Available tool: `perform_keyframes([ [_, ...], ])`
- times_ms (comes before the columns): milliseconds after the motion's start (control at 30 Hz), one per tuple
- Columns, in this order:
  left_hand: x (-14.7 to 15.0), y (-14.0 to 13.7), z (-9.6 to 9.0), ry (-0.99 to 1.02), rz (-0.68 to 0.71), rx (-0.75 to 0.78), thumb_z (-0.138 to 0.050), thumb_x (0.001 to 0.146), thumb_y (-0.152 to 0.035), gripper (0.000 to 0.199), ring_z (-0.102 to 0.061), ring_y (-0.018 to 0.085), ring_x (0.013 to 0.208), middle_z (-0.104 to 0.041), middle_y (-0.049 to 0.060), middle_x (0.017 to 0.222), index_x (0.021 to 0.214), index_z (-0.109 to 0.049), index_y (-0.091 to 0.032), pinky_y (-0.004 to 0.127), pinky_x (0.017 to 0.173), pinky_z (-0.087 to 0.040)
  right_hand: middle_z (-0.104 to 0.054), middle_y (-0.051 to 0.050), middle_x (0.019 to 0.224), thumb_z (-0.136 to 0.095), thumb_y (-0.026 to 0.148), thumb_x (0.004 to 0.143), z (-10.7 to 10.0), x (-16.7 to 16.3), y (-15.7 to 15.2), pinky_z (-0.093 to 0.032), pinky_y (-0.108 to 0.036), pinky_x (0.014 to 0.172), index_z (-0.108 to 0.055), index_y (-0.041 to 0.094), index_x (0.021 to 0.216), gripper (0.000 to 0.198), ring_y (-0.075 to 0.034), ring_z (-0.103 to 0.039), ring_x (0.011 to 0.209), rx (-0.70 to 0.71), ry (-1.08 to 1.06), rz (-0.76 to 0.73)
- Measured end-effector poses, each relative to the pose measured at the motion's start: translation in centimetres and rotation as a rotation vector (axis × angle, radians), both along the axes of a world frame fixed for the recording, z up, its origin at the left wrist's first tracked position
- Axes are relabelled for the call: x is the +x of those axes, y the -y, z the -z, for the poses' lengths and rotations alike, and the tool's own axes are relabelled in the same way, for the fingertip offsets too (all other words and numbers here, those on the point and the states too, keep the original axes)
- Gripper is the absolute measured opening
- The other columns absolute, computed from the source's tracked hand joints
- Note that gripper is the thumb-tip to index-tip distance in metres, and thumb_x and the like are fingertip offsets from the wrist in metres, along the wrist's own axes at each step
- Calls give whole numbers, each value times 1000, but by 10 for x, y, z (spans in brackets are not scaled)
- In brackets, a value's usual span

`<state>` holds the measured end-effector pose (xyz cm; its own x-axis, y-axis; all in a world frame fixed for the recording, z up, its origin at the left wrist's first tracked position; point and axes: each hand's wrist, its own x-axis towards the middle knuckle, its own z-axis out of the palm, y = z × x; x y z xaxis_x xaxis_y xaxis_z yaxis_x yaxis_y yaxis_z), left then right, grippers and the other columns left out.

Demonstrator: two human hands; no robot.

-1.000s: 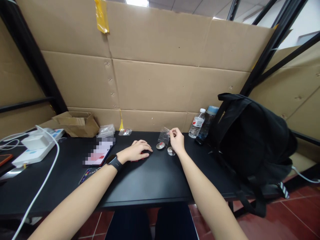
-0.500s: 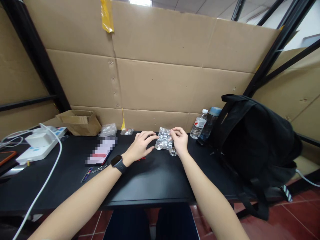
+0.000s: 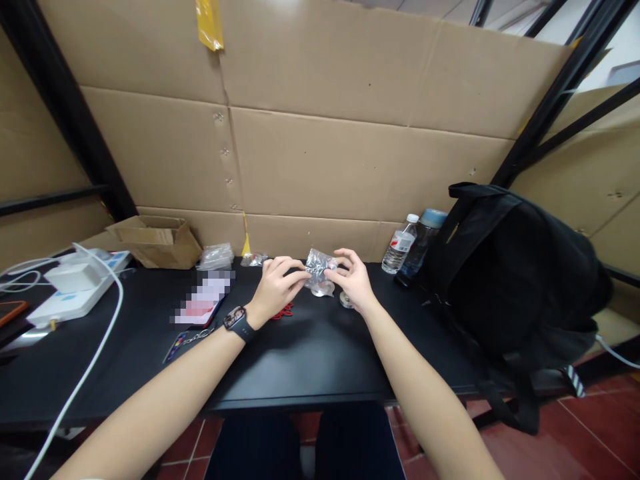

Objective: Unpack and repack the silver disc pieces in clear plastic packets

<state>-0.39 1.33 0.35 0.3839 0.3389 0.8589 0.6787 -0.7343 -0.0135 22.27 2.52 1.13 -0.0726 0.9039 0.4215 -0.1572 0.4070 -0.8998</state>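
A small shiny clear plastic bag (image 3: 319,265) is held up above the black tabletop between my hands. My left hand (image 3: 281,283) pinches its left edge, a dark smartwatch (image 3: 239,322) on the wrist. On the opposite edge, the thumb and fingers of my right hand (image 3: 354,280) are closed. A round, clear or silvery item (image 3: 323,289) shows at the bag's lower end; whether it is inside or behind I cannot tell. Beside my right hand lies a small round ring-like roll (image 3: 346,300). Some red cord (image 3: 283,311) lies partly hidden under my left hand.
Left on the black table (image 3: 300,367) are a phone (image 3: 206,298), a keychain (image 3: 176,345), clear packets (image 3: 217,257), a brown paper bag (image 3: 160,243) and a white power strip (image 3: 75,293). A water bottle (image 3: 399,247), a blue-lidded bottle (image 3: 425,233) and a black backpack (image 3: 515,280) stand right.
My left hand, apart from the bag before, has closed on its left edge. The bag is tilted and shifted slightly left, and more red cord shows.
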Motion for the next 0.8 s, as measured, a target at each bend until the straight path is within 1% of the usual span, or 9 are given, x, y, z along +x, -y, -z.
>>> perform_keyframes([
  [67, -1, -1, 0, 6, -19, 10, -66, 96, -23, 12, -59, 23, 111, -72, 5, 113, 100, -76, -28, 42, 95, -40, -69, 1, 91, -88, 32, 68, 2, 0, -1, -59, -30, 71, -55, 26, 116, 59, -16, -70, 76, -6, 19, -26],
  [200, -3, -4, 2, -6, -31, 5, -67, 95, -21, 13, -58, 24, 113, -70, 5, 115, 97, -77, -28, 43, 96, -40, -69, 2, 81, -86, 32, 69, 4, 1, -5, -58, -31, 73, -57, 23, 111, 52, -16, -69, 74, 13, 10, 51],
  [333, -3, -5, 3, -33, -17, -23, -67, 93, -20, 15, -57, 25, 114, -69, 6, 116, 98, -78, -29, 43, 95, -40, -71, 1, 78, -85, 34, 70, 3, 2, -8, -56, -30, 69, -58, 22, 106, 46, -15, -67, 68, 25, -18, 115],
  [467, -1, -4, 2, -51, -3, -61, -66, 95, -23, 13, -57, 25, 113, -70, 6, 115, 97, -77, -28, 43, 96, -40, -71, 0, 77, -83, 36, 73, 3, 4, -9, -55, -29, 66, -59, 22, 104, 42, -15, -65, 64, 37, -15, 154],
  [600, 2, -3, 3, -97, 10, -87, -66, 96, -28, 11, -58, 24, 112, -70, 6, 115, 99, -76, -27, 42, 93, -39, -71, 0, 78, -83, 39, 73, 6, 5, -11, -55, -29, 65, -59, 22, 107, 44, -15, -66, 64, 19, 24, 143],
  [700, 4, -5, 5, -130, 19, -101, -63, 98, -27, 13, -59, 23, 111, -72, 5, 115, 100, -76, -28, 42, 92, -36, -70, 1, 79, -82, 41, 74, 7, 4, -13, -53, -28, 63, -59, 22, 107, 45, -15, -66, 63, 9, 61, 115],
  [800, -2, -11, 4, -119, -42, -128, -61, 99, -27, 16, -59, 23, 109, -73, 5, 109, 99, -76, -28, 45, 94, -32, -69, 1, 80, -79, 43, 76, 8, 5, -13, -50, -26, 59, -59, 22, 108, 43, -15, -66, 64, -8, 95, 104],
])
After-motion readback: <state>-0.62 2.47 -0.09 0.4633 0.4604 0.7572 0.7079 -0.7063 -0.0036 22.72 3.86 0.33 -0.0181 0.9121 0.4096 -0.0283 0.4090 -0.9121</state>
